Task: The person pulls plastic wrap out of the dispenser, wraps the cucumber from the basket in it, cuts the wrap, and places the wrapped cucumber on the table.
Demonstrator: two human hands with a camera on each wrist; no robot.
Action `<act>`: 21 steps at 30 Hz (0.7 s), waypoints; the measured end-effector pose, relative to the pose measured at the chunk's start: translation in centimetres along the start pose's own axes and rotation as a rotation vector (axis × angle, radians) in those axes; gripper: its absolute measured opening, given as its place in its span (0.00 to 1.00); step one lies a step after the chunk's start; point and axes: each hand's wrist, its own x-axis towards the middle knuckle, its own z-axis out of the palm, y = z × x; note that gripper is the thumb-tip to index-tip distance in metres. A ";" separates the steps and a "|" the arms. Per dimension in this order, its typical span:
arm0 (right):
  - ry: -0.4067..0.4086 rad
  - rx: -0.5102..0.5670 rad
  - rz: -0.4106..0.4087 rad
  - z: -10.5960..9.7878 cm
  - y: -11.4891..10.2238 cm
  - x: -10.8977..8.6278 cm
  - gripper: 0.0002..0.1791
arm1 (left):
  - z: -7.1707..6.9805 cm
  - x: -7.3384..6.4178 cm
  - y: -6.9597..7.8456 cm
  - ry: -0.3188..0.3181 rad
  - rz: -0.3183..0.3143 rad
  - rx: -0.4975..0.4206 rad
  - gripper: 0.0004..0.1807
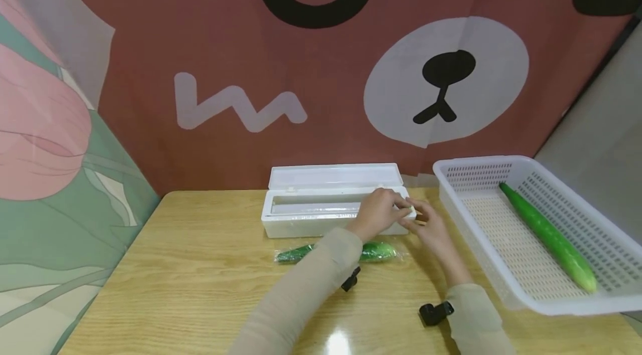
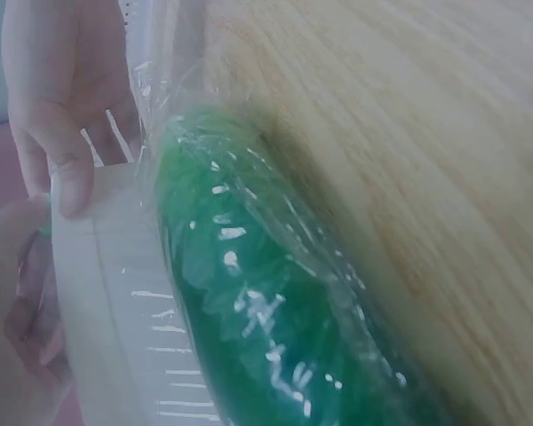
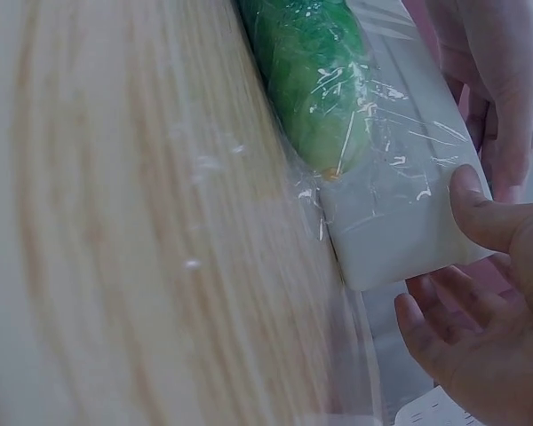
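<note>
A white cling film box (image 1: 296, 227) lies with its lid (image 1: 336, 175) raised, a film roll (image 1: 306, 208) visible inside. My left hand (image 1: 378, 211) reaches across to the box's right end, thumb and curled fingers pinching at a small green piece (image 2: 45, 217) there. At the same end my right hand (image 1: 427, 228) grips the corner, thumb (image 3: 481, 213) on the box's front and fingers round the end. In front of the box, a cucumber (image 1: 376, 251) wrapped in clear film lies on the table, its middle hidden by my left sleeve.
To the right stands a white plastic basket (image 1: 481, 249) with a bare cucumber (image 1: 549, 232) in it. The wooden table (image 1: 200, 277) meets a patterned cloth backdrop (image 1: 225, 149) behind the box. Black wrist cameras (image 1: 435, 314) sit on both wrists.
</note>
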 end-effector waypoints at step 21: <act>-0.011 0.147 0.037 0.2 -0.3 -0.1 0.29 | -0.9 -0.2 0.0 -0.057 -0.013 0.145 0.09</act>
